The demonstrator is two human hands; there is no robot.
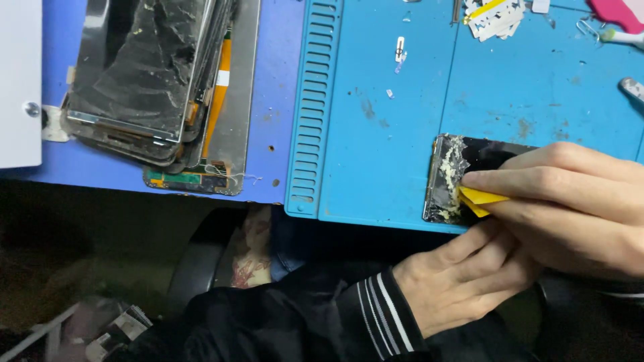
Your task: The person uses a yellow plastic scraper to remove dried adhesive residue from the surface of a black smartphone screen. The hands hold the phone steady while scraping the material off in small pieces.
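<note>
A dark phone screen panel (469,161) lies near the front edge of the blue work mat (389,154), its left end covered in pale glue residue (451,173). My right hand (570,201) lies over the panel and pinches a yellow plastic scraper (477,200) against the residue. My left hand (463,278), in a black sleeve with white stripes, rests below the mat edge; its fingers reach up to the panel's lower edge beneath the right hand.
A stack of broken screens (144,74) with an orange flex cable lies on the blue table at the left. A white box (20,80) sits at the far left. Paper scraps (496,17), a pink tool (617,13) and small metal parts lie at the mat's far edge.
</note>
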